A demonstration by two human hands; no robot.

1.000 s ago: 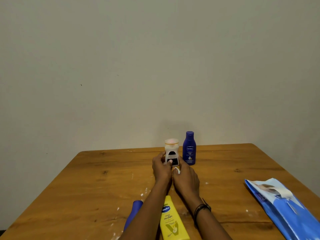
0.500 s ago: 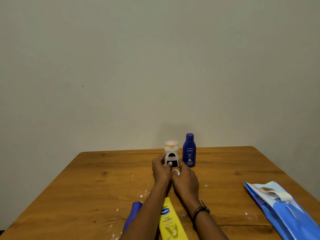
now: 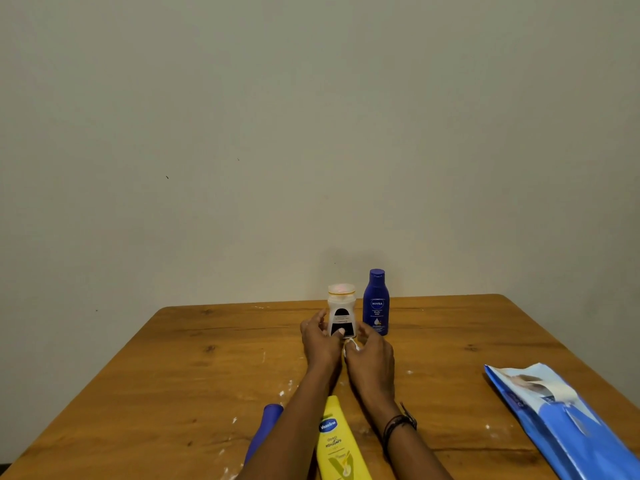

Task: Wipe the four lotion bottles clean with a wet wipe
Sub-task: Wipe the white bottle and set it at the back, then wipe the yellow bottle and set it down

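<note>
White lotion bottle (image 3: 341, 311) stands upright at the far middle of the wooden table (image 3: 194, 368), long axis vertical, straight ahead of both hands. Left hand (image 3: 320, 337) grips its lower left side, fingers curled round it, thumb on the black label. Right hand (image 3: 372, 355) sits at the bottle's lower right and pinches a bunched wet wipe (image 3: 349, 345) against the base. It is likely the wiping hand, stroking up the body. Nivea bottle (image 3: 376, 303) is upright just right of it; contact unclear. Yellow Vaseline bottle (image 3: 337, 441) and blue bottle (image 3: 266, 419) lie flat near the front edge, between and under the forearms. Wipes pack (image 3: 561, 420) is well right.
</note>
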